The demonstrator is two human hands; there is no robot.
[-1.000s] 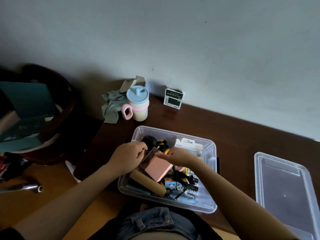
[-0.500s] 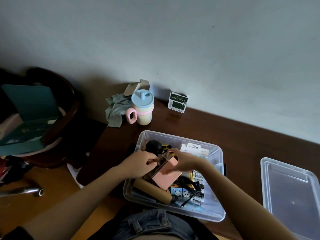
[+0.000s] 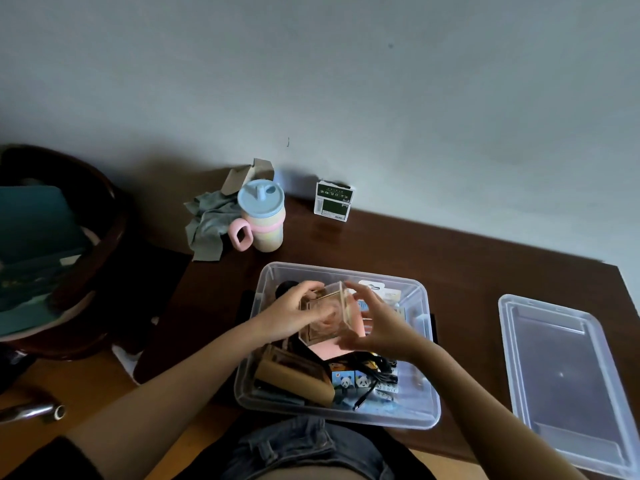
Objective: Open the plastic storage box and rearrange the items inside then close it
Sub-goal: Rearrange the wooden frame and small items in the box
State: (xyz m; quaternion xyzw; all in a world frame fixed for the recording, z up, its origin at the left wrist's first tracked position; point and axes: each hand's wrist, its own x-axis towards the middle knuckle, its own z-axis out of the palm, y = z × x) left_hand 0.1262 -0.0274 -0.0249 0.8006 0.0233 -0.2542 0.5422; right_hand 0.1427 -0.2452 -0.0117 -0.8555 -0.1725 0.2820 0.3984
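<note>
dark desk, one storage box, one lid

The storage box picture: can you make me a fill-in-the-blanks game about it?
1. Both hands hold a small clear case above the open ____ box.
2. The box's lid lies on the table to the ____ of it.
3. The cup by the wall has a ____ handle.
4. The little cartons in the box show ____.

Missing words: storage; right; pink; pandas
</note>
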